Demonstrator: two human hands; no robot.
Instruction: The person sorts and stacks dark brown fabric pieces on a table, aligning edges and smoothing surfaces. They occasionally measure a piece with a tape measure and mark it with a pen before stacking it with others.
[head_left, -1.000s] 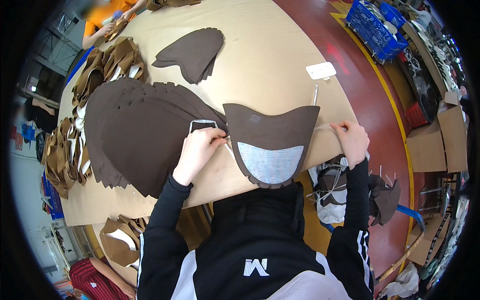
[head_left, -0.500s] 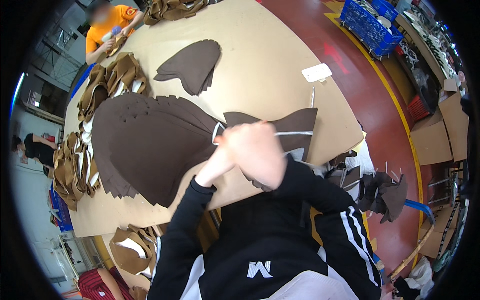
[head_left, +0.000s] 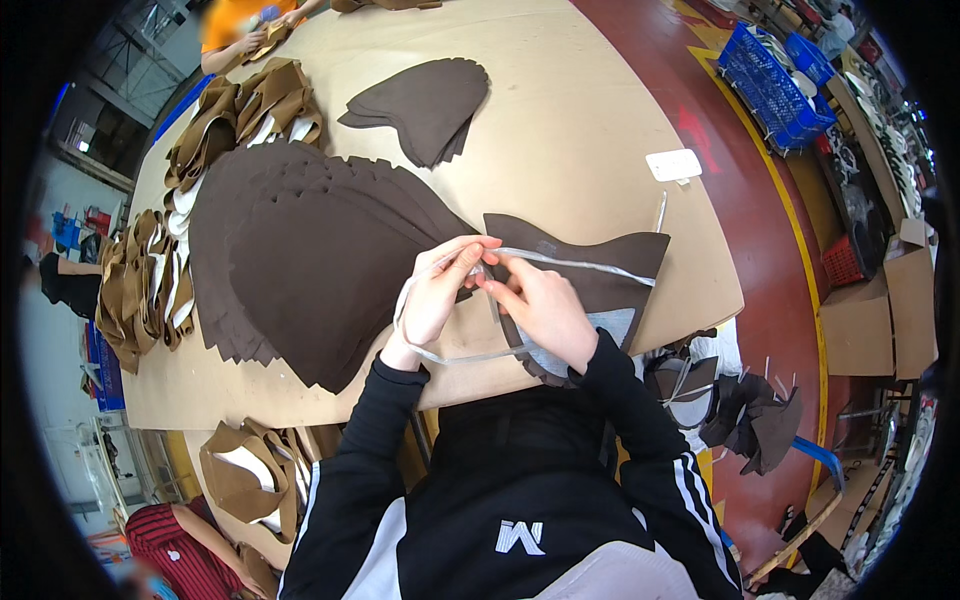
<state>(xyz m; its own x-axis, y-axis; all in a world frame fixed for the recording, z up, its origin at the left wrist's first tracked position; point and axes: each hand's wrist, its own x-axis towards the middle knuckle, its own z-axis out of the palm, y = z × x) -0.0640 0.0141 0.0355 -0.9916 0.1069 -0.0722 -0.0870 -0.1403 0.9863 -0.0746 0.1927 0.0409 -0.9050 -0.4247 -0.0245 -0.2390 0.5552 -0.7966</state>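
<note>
At the table's near edge, my left hand [head_left: 437,292] and my right hand [head_left: 545,308] meet with fingertips pinched together. Between them is a thin, pale silvery strip [head_left: 600,267]. One length runs right across a dark brown cut piece [head_left: 575,245]; another loops past my left wrist and back under my right hand. The piece lies flat beneath my right hand and has a grey patch [head_left: 612,325] on it. Left of my hands spreads a large fanned stack of dark brown cut pieces [head_left: 290,260]. My fingers hide where the strip is gripped.
A smaller dark brown stack [head_left: 430,105] lies farther back on the table [head_left: 560,110]. Tan bundles [head_left: 145,290] line the left edge. A white card [head_left: 673,165] sits at right. Dark pieces [head_left: 755,420] hang beside the table. A co-worker in orange [head_left: 232,25] works at far left.
My hands were overlapped and blurred; now they are side by side with fingertips meeting. The strip's loop by my left wrist now shows. The whole view has shifted slightly.
</note>
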